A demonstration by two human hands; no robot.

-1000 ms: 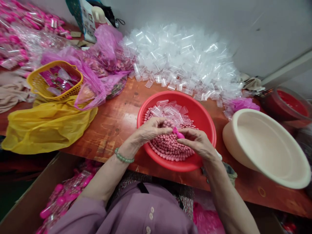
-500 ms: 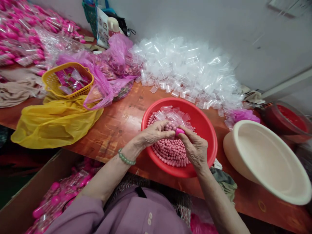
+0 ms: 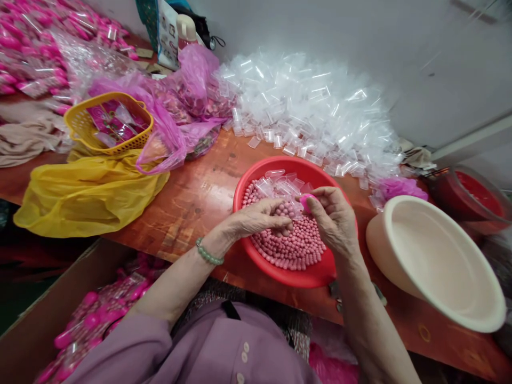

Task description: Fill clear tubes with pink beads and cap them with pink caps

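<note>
My left hand (image 3: 262,217), with a green bead bracelet (image 3: 208,253) on its wrist, is closed above a red basin (image 3: 276,276). A small clump of pink beads (image 3: 285,209) shows between its thumb and forefinger; whatever else lies in the palm is hidden. My right hand (image 3: 332,216) pinches a bright pink cap (image 3: 308,203) between thumb and fingers, a little to the right and apart from the left hand. Rows of dull pink beads (image 3: 294,250) fill the basin under both hands. Clear plastic tubes (image 3: 276,184) lie on the beads at the basin's far side.
A big heap of clear tubes (image 3: 308,101) lies along the wall. On the right stands a cream basin (image 3: 400,261). To the left are a yellow basket (image 3: 130,141), a yellow bag (image 3: 92,194) and pink bags (image 3: 172,144). A box (image 3: 52,298) of pink items stands below.
My right hand has moved right, away from the left hand, with the pink cap. The left hand stays over the basin with the beads. The view has shifted slightly.
</note>
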